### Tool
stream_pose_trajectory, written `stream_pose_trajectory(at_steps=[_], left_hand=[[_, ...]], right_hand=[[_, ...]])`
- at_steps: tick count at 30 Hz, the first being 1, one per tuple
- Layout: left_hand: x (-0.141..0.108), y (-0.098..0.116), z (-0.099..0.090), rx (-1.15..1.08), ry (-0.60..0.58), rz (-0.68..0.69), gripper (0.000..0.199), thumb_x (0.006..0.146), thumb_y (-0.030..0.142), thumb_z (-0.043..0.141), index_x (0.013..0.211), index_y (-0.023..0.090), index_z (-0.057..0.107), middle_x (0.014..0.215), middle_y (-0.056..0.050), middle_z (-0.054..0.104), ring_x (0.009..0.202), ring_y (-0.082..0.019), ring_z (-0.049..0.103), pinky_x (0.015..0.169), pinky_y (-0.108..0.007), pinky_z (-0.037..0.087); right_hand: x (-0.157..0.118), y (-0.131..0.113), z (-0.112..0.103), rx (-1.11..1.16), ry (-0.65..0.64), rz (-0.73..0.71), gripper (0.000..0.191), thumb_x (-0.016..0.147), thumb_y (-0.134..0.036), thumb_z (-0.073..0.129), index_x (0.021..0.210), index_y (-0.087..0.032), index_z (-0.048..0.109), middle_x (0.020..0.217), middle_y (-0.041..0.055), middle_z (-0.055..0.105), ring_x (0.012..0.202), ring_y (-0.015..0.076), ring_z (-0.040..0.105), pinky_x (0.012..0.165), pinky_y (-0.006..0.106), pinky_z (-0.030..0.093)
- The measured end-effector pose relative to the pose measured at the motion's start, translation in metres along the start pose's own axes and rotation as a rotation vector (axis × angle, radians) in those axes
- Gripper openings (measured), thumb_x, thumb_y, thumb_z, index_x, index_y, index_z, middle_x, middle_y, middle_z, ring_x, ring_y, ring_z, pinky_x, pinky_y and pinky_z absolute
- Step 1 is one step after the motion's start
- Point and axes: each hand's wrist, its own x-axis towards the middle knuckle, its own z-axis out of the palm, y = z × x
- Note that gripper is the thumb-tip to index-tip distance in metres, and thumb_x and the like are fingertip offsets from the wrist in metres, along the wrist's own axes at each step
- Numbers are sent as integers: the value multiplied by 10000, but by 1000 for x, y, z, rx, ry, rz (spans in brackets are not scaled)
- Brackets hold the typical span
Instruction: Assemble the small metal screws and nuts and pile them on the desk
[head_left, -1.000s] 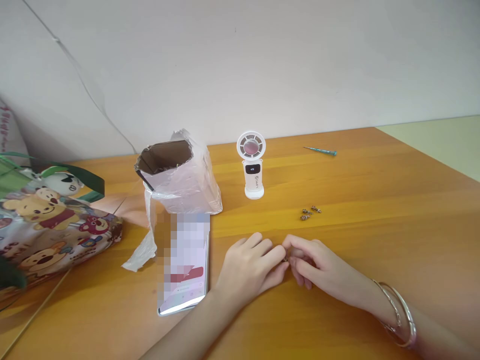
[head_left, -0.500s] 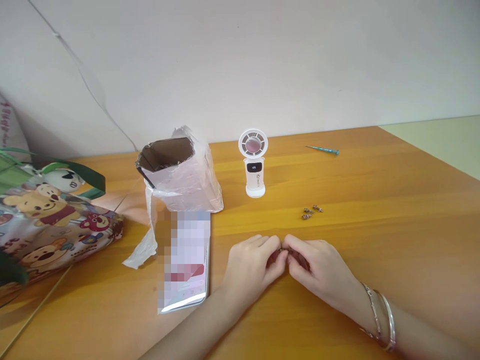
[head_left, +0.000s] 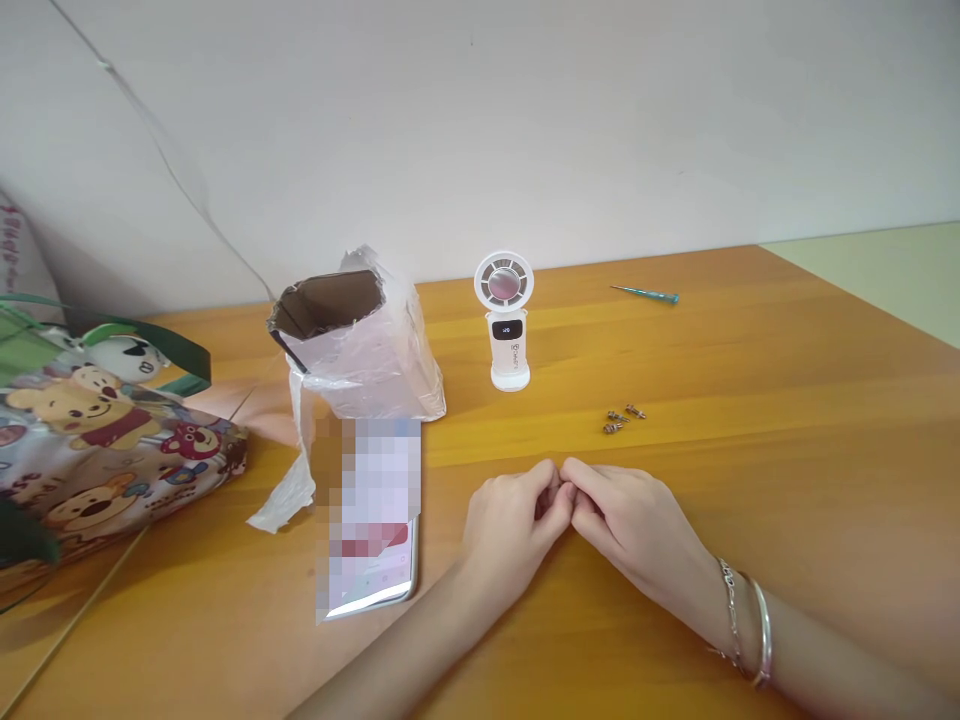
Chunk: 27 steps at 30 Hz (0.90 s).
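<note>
My left hand (head_left: 514, 525) and my right hand (head_left: 626, 515) meet at the fingertips over the front half of the wooden table (head_left: 750, 420). Both are closed, thumbs against bent fingers, pinching a small brassy screw that their fingers now almost wholly hide. Just beyond them lie 3 small metal screws (head_left: 616, 416), seemingly with washers or nuts on their shanks. To the left of my left hand is a phone (head_left: 382, 560) with a lit, partly blurred screen.
A white handheld fan (head_left: 510, 350) with a lit display stands upright further back. Left of it is an open cardboard box (head_left: 360, 370) wrapped in white plastic. A thin teal-handled screwdriver (head_left: 652, 295) lies at the back right. A cartoon-print bag (head_left: 127, 450) fills the left edge.
My fingers have drawn closer together around the screw, covering the bit that showed between them. My right hand has turned slightly inward. The objects on the table stay put; the view shifts slightly.
</note>
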Motion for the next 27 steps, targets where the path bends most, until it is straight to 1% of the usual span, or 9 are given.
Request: stream_pose_trajectory(at_steps=[3,5,8,12,14,16,20,23,27], left_hand=[[0,-1,-1,-23,-11,-1,255,842,265,402,605,199,336,507,64,440,436,-92,364,425,-198,248],[0,-2,-2,-50,-14,13,202,839,255,406,647,206,365,534,69,473,450,-93,404,436,-193,271],[-1,-5,-3,-47,-3,63,103,814,216,430,713,216,408,564,79,519,460,-92,455,445,-188,291],[-3,-11,-4,114,80,160,54,788,220,490,739,217,466,588,73,563,482,-98,497,447,-198,285],[-3,-14,-4,189,134,210,52,789,240,512,746,216,497,601,64,580,508,-105,518,457,-207,292],[-4,-17,-5,215,163,237,48,801,256,520,771,218,521,629,57,599,541,-109,540,479,-211,320],[-3,-18,-7,141,119,211,70,831,290,516,844,226,541,686,54,627,584,-106,569,510,-199,385],[-2,-17,-9,58,81,188,71,844,283,509,867,227,546,695,52,637,592,-103,579,504,-189,404],[-1,-17,-10,0,52,201,75,851,274,510,895,228,550,706,47,646,604,-106,590,515,-189,418]], right_hand=[[0,2,1,2,-2,16,131,775,-137,352,671,-216,339,566,-40,479,490,109,380,473,224,240],[0,4,0,23,-6,44,101,785,-155,364,707,-219,377,579,-42,497,494,111,400,476,226,249],[0,8,-4,132,-43,72,80,793,-158,383,793,-228,423,587,-55,511,485,108,416,482,225,280],[-1,9,-13,354,-153,111,109,831,-163,374,872,-240,437,596,-65,509,506,111,460,505,226,336],[0,9,-15,427,-177,144,104,866,-192,353,870,-241,445,601,-58,511,552,121,501,528,233,362],[1,9,-15,466,-178,165,111,889,-223,343,855,-238,447,607,-51,511,575,127,515,543,240,382],[2,13,-12,501,-150,151,96,896,-243,372,840,-227,449,650,-29,529,614,134,529,567,255,413],[1,15,-11,545,-127,117,76,894,-218,377,872,-220,450,704,-8,554,663,141,551,604,268,439],[0,15,-10,558,-115,86,81,897,-189,363,896,-222,438,758,5,573,701,144,568,641,278,460]])
